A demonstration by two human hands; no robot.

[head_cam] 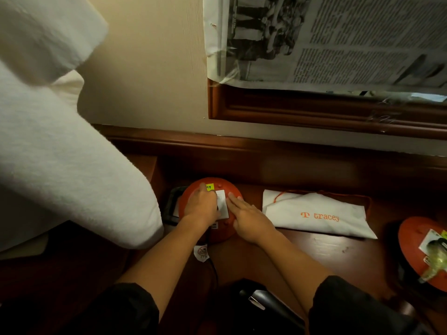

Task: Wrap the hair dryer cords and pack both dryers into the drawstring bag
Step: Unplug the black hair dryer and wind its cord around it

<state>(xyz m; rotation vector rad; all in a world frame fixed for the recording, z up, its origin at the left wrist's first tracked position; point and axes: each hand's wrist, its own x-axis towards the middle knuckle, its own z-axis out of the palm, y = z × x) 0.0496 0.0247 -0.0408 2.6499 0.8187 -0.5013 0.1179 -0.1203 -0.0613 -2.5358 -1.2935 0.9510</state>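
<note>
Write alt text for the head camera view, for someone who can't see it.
Both hands, left hand and right hand, rest on an orange dome-shaped dryer on a dark wooden desk. A flat white drawstring bag lies to its right.

A brown wooden frame (314, 110) hangs on the wall (145, 81). A sheet of newspaper (338, 37) sits just above the frame and covers what is inside it. The paper has small black print and a dark photo. Clear tape holds its bottom edge to the frame.

Far to the left of the frame hangs a big, soft white towel (60, 141). It looks fuzzy and fills most of that side.

Below the frame is a dark brown wooden desk (326, 252). Its top is shiny, with a few small marks. A raised wooden ledge (217, 146) runs along the back of the desk, touching the wall right under the frame.
</note>
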